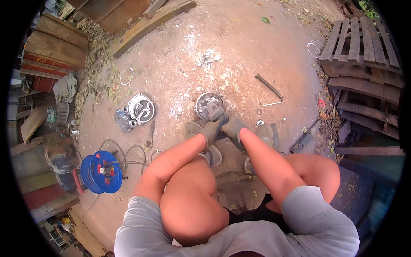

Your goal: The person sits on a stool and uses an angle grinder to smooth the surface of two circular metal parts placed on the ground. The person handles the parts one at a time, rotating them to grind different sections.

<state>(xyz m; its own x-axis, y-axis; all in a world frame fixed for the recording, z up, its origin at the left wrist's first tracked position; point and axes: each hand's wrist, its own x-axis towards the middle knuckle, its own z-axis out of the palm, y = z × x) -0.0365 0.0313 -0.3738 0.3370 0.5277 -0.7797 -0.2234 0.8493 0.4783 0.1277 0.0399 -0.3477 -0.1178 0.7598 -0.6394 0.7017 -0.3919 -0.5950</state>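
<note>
Both my hands wear grey-brown work gloves and are closed around a tool with a blocky grey head (pixel 217 112) and a dark body. My left hand (pixel 210 130) grips it on the left side, my right hand (pixel 233 127) on the right. The tool's exact kind is partly hidden by the gloves. Its head rests on or just over a round metal housing (pixel 198 106) lying on the ground in front of my shoes. To the left lies a second round silver housing (pixel 141 107), with a grey-blue motor-like part (pixel 124 121) beside it.
A blue cable reel (pixel 101 172) stands at left, its dark cable looping toward me. A hammer-like bar (pixel 269 86) and thin rod (pixel 272 103) lie front right. Near my right knee lies a dark tool (pixel 302 142). Wooden pallets (pixel 361 40) stack at right; a timber beam (pixel 154 26) lies far left.
</note>
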